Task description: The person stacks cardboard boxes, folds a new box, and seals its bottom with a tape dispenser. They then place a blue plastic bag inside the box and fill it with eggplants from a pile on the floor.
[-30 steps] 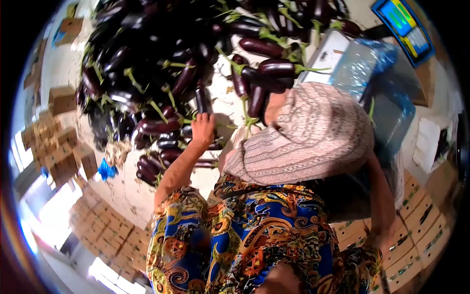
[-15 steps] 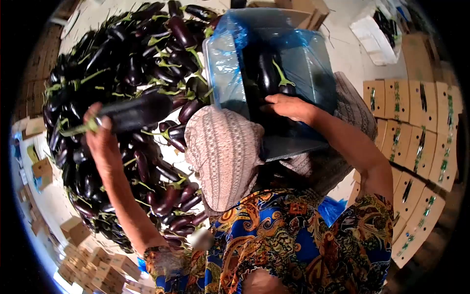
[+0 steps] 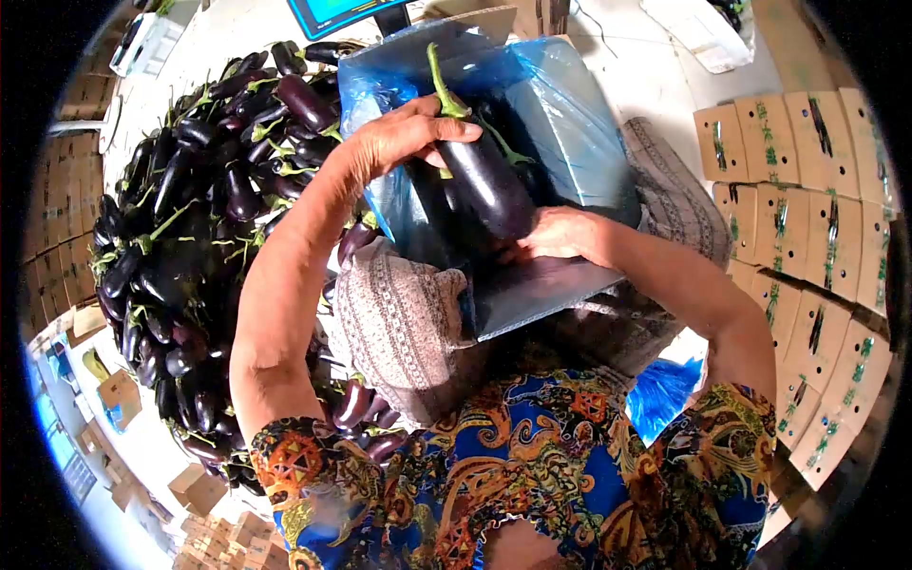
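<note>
My left hand (image 3: 404,138) is closed around the stem end of a large dark eggplant (image 3: 489,185). This eggplant slants over the open box, its green stem pointing up and its rounded end toward me. My right hand (image 3: 565,236) is inside the box at the near right, fingers stretched out against that rounded end; the fingertips are partly hidden. The box (image 3: 494,309) is lined with blue plastic film (image 3: 570,90) and stands between my knees. Other eggplants lie in it, mostly covered by the held one.
A big heap of eggplants (image 3: 180,256) spreads over the floor at my left. Stacked cardboard boxes (image 3: 798,204) stand at the right. A blue-framed device (image 3: 337,11) is beyond the box, and a white crate (image 3: 698,33) sits at the far right. Blue plastic (image 3: 665,394) lies by my right side.
My left hand has carried the eggplant from above the heap rightward to over the box. My right hand has moved slightly nearer me and now touches its rounded end. The view has shifted.
</note>
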Motion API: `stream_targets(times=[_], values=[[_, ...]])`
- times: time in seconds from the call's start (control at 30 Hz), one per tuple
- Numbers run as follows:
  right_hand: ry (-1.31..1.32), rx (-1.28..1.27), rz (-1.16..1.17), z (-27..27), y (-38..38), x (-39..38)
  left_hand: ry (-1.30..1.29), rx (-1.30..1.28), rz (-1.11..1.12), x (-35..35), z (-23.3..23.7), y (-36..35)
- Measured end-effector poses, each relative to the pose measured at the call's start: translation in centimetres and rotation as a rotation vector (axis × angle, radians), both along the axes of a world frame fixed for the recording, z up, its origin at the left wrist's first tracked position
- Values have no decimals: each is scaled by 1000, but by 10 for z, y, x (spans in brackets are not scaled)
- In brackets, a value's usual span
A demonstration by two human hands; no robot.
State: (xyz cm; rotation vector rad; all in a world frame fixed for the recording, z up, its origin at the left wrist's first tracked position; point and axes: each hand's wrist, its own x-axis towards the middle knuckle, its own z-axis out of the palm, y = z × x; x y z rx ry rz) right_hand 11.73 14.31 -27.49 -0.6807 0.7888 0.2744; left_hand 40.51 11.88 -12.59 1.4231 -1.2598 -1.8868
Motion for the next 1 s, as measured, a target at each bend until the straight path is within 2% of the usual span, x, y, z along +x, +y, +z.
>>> stream_targets(times=[0.07,0.1,0.13,0.2,0.23,0.27,0.33,0.4,0.43,0.47,0.53,0.57,0.6,0.67,0.7,0.73,0.8,0.83,0.93,1.0], values=[[-85,145,-104,35,-10,-13,-205,-61,-183,-1,-9,-11],[-39,117,-66,55,-8,-5,-416,-207,-287,-3,-23,-17],[6,91,-28,75,-7,3,-538,-115,-288,-11,-5,-15],[82,89,64,77,-5,11,-382,8,-267,-11,-29,-18],[68,17,-60,129,-4,21,-523,-165,-414,-14,-31,-20],[-100,29,-153,91,-3,0,-661,-339,-557,-20,-32,-22],[-124,-282,-14,87,-5,-1,-614,-214,-563,-26,-34,-24],[311,-944,686,106,-6,27,-731,-285,-638,-37,-25,-19],[351,-1115,867,122,-5,36,-829,-252,-715,-44,-15,-15],[399,-1160,866,131,-4,42,-912,-324,-731,-53,-22,-8],[494,-1254,866,144,-3,50,-928,-341,-738,-63,-25,-2],[492,-1440,749,149,-5,51,-935,-352,-755,-64,-20,-1],[456,-1482,618,155,-12,54,-893,-354,-724,-62,-21,-1],[454,-1520,578,153,-27,62,-812,-361,-666,-54,-21,0],[467,-1524,589,146,-33,66,-790,-379,-717,-50,-19,0],[454,-1503,597,138,-38,69,-741,-576,-790,-45,-24,1],[357,-1287,679,119,-45,78,-607,-765,-903,-26,-74,-2],[364,-1253,703,123,-47,83,-507,-523,-752,-24,-57,4],[270,-1177,705,123,-59,76,-522,-499,-341,-29,-27,23],[298,-1308,645,125,-55,75,-503,-749,-129,-25,-24,31]])
